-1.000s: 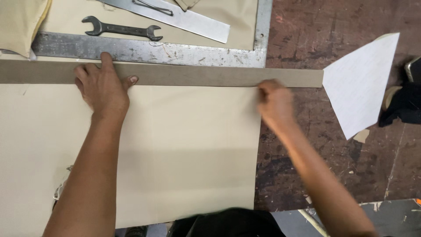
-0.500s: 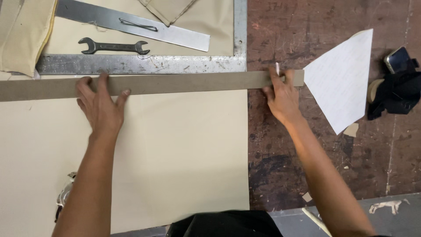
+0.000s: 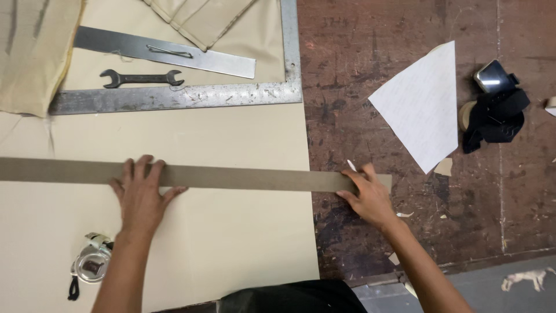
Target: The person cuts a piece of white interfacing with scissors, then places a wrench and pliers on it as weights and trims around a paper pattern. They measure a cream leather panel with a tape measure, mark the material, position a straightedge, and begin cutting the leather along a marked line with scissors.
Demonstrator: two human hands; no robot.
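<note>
A long flat grey-brown strip (image 3: 243, 177) lies across a large beige sheet (image 3: 231, 243), and its right end reaches onto the dark wooden table (image 3: 405, 58). My left hand (image 3: 142, 194) presses flat on the strip left of its middle, fingers spread. At the strip's right end rests my right hand (image 3: 368, 197), with a small white chalk-like stick (image 3: 351, 165) poking up between its fingers.
A metal L-square (image 3: 174, 98), a wrench (image 3: 141, 77) and a steel ruler (image 3: 168, 52) lie beyond the strip. Folded beige cloth (image 3: 35, 52) is at the far left. White paper (image 3: 423, 104) and a black strap bundle (image 3: 498, 110) lie at the right. A clear round object (image 3: 90, 266) sits beside my left forearm.
The strip lay against the L-square before; both hands have slid it toward me, leaving a band of bare sheet between them. The view has also shifted left.
</note>
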